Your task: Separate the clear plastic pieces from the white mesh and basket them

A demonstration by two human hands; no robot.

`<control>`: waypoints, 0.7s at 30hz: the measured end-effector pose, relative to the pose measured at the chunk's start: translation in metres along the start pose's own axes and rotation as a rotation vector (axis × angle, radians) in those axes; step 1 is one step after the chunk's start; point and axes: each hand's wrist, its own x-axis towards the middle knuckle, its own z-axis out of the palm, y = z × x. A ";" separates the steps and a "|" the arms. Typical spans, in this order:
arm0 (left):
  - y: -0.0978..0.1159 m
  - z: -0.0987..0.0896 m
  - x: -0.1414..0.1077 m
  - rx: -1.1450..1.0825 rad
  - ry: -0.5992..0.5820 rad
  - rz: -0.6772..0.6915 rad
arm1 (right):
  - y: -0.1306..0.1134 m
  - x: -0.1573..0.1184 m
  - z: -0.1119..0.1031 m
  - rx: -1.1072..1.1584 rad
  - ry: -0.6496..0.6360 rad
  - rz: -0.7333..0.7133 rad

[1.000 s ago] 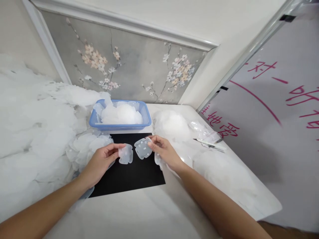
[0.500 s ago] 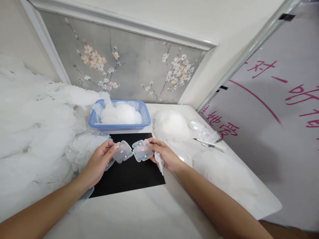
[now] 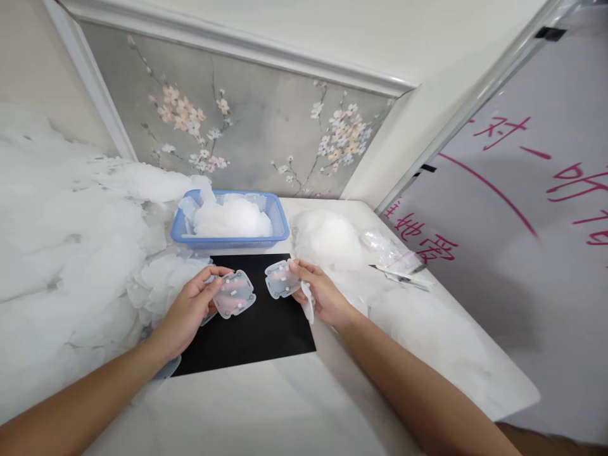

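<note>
Over a black mat point(image 3: 256, 339), my left hand point(image 3: 197, 297) pinches a translucent, roughly square plastic piece point(image 3: 235, 294) with notched edges and small white dots. My right hand point(image 3: 320, 291) grips a similar translucent piece point(image 3: 280, 280) by its right edge. Another whitish piece point(image 3: 308, 303) hangs beneath the right palm, partly hidden by the fingers. A gap lies between the two held pieces, with the mat showing through it. More such pieces point(image 3: 168, 367) lie at the mat's left edge, partly under my left forearm.
Heaps of translucent pieces point(image 3: 76, 266) fill the left side. Behind the mat stands a blue basket point(image 3: 228, 242) holding more of them. A whitish pile point(image 3: 327, 237) and clear plastic bags point(image 3: 392, 250) lie to the right. A whiteboard point(image 3: 498, 272) with red writing borders the table's right side.
The two held pieces have moved apart. My right hand has shifted slightly right and up, and the left piece has turned to face the camera more fully.
</note>
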 end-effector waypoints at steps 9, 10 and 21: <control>-0.006 -0.001 0.001 0.100 -0.052 0.049 | 0.000 -0.005 0.006 -0.080 -0.065 0.027; -0.008 -0.001 0.000 0.108 -0.072 0.068 | 0.002 -0.006 0.010 -0.084 -0.101 0.018; 0.013 -0.011 -0.019 0.493 -0.003 0.369 | -0.039 0.035 0.080 -0.572 -0.132 -0.454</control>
